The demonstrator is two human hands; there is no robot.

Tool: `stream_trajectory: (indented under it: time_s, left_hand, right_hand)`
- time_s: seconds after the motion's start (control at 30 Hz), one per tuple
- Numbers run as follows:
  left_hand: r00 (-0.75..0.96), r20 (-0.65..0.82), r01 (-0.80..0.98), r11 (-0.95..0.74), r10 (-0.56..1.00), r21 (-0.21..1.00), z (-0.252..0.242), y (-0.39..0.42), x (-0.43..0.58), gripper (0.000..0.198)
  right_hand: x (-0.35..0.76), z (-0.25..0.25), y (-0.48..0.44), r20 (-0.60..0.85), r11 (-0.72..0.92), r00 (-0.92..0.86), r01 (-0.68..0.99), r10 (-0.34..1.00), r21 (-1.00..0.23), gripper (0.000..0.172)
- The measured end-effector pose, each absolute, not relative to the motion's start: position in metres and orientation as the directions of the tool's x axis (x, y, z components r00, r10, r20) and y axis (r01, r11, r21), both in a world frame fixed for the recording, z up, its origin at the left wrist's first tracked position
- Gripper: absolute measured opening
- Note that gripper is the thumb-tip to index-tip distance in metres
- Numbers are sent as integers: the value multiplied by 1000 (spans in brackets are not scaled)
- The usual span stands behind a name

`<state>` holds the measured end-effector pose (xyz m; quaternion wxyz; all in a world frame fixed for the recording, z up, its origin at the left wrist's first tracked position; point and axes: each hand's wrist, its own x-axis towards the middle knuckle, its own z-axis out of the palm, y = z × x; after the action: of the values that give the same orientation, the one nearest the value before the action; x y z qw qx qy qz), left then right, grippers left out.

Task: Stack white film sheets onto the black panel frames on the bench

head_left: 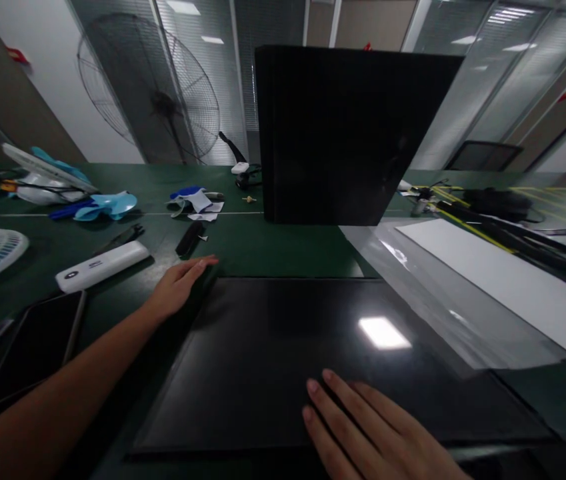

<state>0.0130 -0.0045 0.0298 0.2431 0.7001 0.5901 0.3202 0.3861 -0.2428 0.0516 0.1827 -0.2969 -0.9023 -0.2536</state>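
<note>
On the dark green table point(293, 250) in front of us lies a flat black panel point(263, 373), its glossy face upward, and it takes the near middle of the view. One bright patch of light is reflected on it, right of the centre. Our left hand point(177, 285) is beside the upper left corner of this panel, with the fingers stretched forward and nothing inside the palm. We cannot tell whether it touches the edge. Our right hand point(380, 433) is over the near part of the panel, palm downward, the fingers straight and not closed around anything. If the fingertips press the surface or stay slightly above it, we cannot say with certainty.

At the right side, a clear plastic sheet point(407, 257) reaches across the right edge of the panel, and a white board point(493, 277) lies next to it, slanting toward the right border. Behind the panel stands a big black upright object point(347, 140), which hides part of the glass wall. To the left of our left forearm we see a dark phone point(37, 350), and beyond it a white oblong device point(103, 265). Near the left fingertips lies a small black object point(190, 238). A small key point(249, 199) is farther back, and a large round fan point(163, 107) stands behind the table.
</note>
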Motion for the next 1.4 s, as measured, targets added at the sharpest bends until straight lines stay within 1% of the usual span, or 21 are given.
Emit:
stream_trajectory:
  time_s: [0.03,0.07,0.13,0.17,0.2,0.23,0.27,0.33,0.37,0.4,0.47,0.53,0.63,0.73,0.87,1.0,1.13,1.3,1.4]
  left_hand:
    - [179,169,681,-246,969,690,29,-6,13,65]
    - [263,166,696,-306,950,650,29,-7,13,65]
    - [415,134,736,-419,900,532,28,-9,14,67]
    - [468,112,756,-463,877,462,27,-10,14,68]
    - [501,89,776,-492,861,395,27,-11,15,70]
    - [518,68,792,-508,853,337,26,-12,15,72]
    - [523,49,807,-512,851,294,26,-12,16,74]
    - [515,16,829,-503,857,245,25,-12,16,75]
    - [509,0,838,-495,861,230,25,-11,15,75]
    - [500,-14,847,-485,866,217,25,-10,14,75]
    - [469,-38,870,-454,882,191,24,-7,11,75]
    - [433,-56,893,-419,900,164,22,-2,7,75]
    - [394,-69,914,-383,916,132,18,4,-2,75]
    - [364,-69,927,-355,929,118,13,7,-9,77]
    - [340,-34,935,-334,940,123,10,6,-10,81]
    - [333,-10,933,-328,943,149,10,6,-8,84]
    - [340,2,928,-336,940,162,9,7,-10,83]
    - [344,36,920,-345,938,184,5,7,-11,83]
    - [345,76,907,-354,935,228,6,5,-10,84]
  right_hand:
    - [383,47,-234,478,714,-756,624,448,317,33]
    - [381,45,-223,447,740,-758,619,475,264,38]
    - [385,45,-194,310,750,-744,649,592,124,53]
    - [391,47,-177,220,707,-703,704,677,73,57]
    - [399,51,-159,140,626,-627,778,766,57,55]
    - [409,54,-139,80,515,-521,853,850,77,51]
    - [422,56,-120,67,369,-379,921,923,124,49]
    - [451,56,-86,111,134,-154,977,982,168,57]
    - [467,53,-72,123,55,-76,984,989,168,61]
    - [483,49,-62,119,9,-28,987,992,159,63]
    - [513,37,-50,85,-29,17,990,996,138,61]
    - [540,26,-49,50,-16,10,992,999,127,56]
    - [578,16,-56,37,-19,14,990,999,140,55]
    - [613,14,-63,41,-19,14,991,999,136,57]
    - [647,11,-70,80,-5,-1,998,997,64,66]
    - [652,3,-79,139,-20,23,1000,990,-21,65]
    - [638,1,-84,187,-89,97,995,978,-50,64]
    - [618,24,-91,202,-157,166,986,965,-59,64]
    - [596,42,-102,218,-146,159,986,963,-78,67]
